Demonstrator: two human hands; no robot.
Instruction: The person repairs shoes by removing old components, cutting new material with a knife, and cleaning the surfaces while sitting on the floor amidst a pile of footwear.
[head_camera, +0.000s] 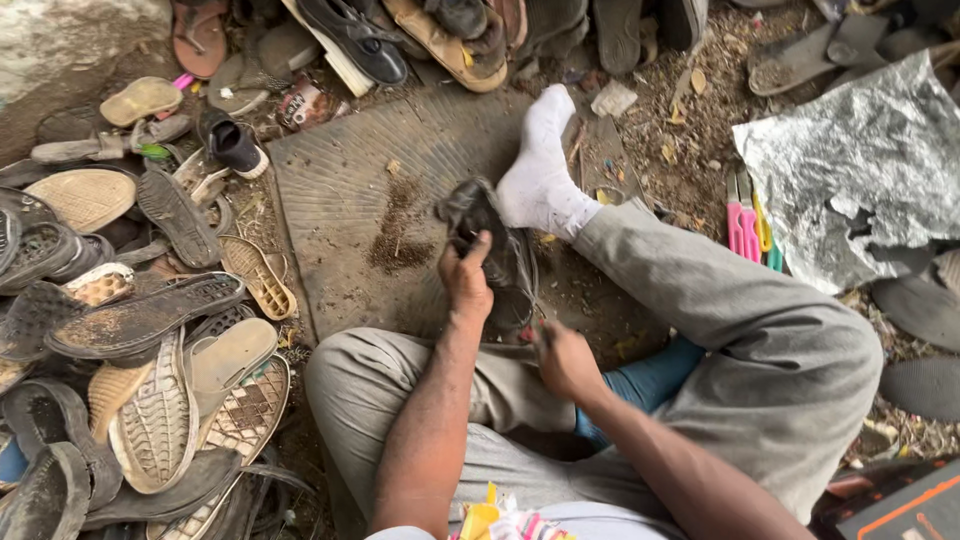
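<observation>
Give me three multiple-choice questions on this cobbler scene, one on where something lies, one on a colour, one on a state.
1. Where is the heap of loose soles?
A. On the person's left
B. On the foil sheet
C. In the person's lap

2. What colour is the sock?
A. Red
B. White
C. Black

3. How is the dark shoe held?
A. Lying untouched
B. Hanging from a hook
C. Gripped by the left hand

Answers: 1 A, the soles pile up at the picture's left edge. 2 B, the raised foot wears white. 3 C, the left fingers close over the shoe, with the right hand beside its lower end.
</observation>
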